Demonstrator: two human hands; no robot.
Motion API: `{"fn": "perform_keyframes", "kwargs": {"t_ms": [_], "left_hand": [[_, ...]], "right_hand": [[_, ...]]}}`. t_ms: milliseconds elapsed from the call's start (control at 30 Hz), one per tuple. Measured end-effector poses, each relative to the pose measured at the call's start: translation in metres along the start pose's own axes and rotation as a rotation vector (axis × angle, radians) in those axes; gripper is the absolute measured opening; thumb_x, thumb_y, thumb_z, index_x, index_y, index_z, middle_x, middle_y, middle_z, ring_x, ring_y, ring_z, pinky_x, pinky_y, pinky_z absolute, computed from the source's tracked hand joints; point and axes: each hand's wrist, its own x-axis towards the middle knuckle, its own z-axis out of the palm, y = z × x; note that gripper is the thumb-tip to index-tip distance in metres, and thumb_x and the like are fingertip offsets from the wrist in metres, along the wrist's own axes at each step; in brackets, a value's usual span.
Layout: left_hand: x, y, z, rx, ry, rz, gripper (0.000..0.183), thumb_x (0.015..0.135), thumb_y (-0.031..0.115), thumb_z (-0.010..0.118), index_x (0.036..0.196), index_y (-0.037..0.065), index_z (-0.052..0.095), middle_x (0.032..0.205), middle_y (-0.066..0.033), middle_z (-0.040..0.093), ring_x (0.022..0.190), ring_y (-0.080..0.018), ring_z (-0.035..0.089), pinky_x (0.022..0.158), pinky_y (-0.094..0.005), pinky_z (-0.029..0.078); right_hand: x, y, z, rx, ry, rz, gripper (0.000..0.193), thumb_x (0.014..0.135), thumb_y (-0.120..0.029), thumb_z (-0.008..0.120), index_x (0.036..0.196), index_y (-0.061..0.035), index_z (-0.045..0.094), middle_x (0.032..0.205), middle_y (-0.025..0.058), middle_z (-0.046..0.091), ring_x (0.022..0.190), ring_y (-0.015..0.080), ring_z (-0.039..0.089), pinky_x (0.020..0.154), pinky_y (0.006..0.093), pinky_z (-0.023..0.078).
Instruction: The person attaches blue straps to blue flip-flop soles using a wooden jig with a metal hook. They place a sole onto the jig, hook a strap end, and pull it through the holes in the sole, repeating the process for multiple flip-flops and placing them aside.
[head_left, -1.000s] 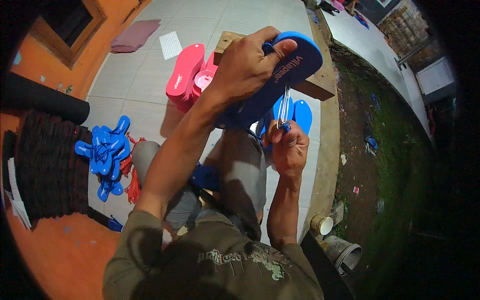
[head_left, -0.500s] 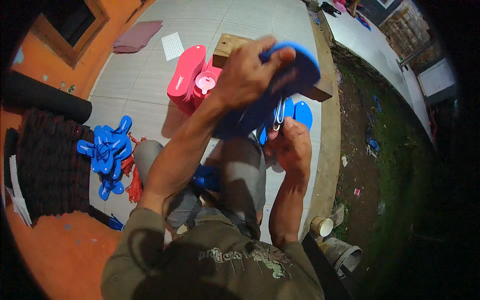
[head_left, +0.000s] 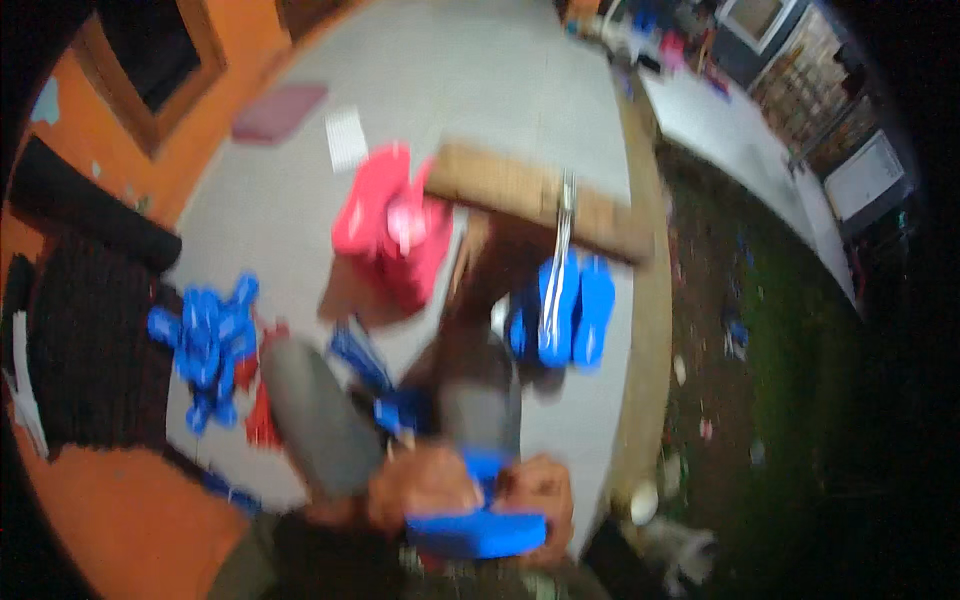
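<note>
Close to my chest, a blue flip-flop (head_left: 478, 538) is held between both hands, blurred by motion. My left hand (head_left: 425, 490) is closed on its left side, and my right hand (head_left: 545, 490) grips the right side. The sole's edge faces me; a blue piece shows between the hands, its exact shape smeared. A long, thin metal tool (head_left: 556, 290) leans on the wooden bench (head_left: 500, 182), out of my hands. Below the bench, blue soles (head_left: 596, 310) lie on the tiles, one partly under the tool.
Pink soles (head_left: 368, 200) stand stacked left of the bench, with a pink cup (head_left: 405, 230) on them. At the left lie a pile of blue flip-flops (head_left: 203, 340), red straps (head_left: 262, 410) and a stack of black sheets (head_left: 95, 350). Blue straps (head_left: 358, 355) lie by my legs.
Both hands have come down toward my chest with the blue flip-flop. The metal tool has left my right hand and now rests against the bench. My view has shifted and blurred.
</note>
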Motion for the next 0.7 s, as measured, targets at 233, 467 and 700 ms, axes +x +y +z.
{"fn": "perform_keyframes", "kwargs": {"t_ms": [233,467,700], "left_hand": [[-0.006,0.002,-0.020,-0.103,-0.173,-0.146,0.025,0.083,0.023,0.053,0.094,0.000,0.058,0.083,-0.0116,0.056,0.075,-0.0264,0.054,0.071,-0.0343,0.044],[0.027,-0.010,-0.023,0.002,-0.296,0.072,0.023,0.081,0.021,0.056,0.095,0.003,0.063,0.088,-0.0131,0.059,0.079,-0.0265,0.058,0.068,-0.0332,0.047],[0.042,-0.022,-0.020,0.046,-0.237,0.108,0.025,0.082,0.024,0.058,0.089,0.001,0.063,0.085,-0.0103,0.063,0.073,-0.0228,0.060,0.062,-0.0301,0.049]], "right_hand": [[-0.103,0.006,-0.038,0.233,-0.133,0.326,0.017,0.079,-0.002,0.060,0.096,0.0006,0.058,0.091,0.0135,0.061,0.090,0.0235,0.059,0.082,0.0353,0.045],[-0.054,0.030,-0.032,0.301,-0.196,-0.241,0.018,0.073,-0.010,0.062,0.085,-0.0058,0.049,0.087,0.0142,0.061,0.079,0.0260,0.059,0.071,0.0370,0.046],[-0.028,0.035,-0.028,0.147,-0.190,-0.448,0.017,0.076,-0.013,0.061,0.083,-0.0111,0.046,0.083,0.0103,0.062,0.080,0.0269,0.060,0.071,0.0365,0.046]]}}
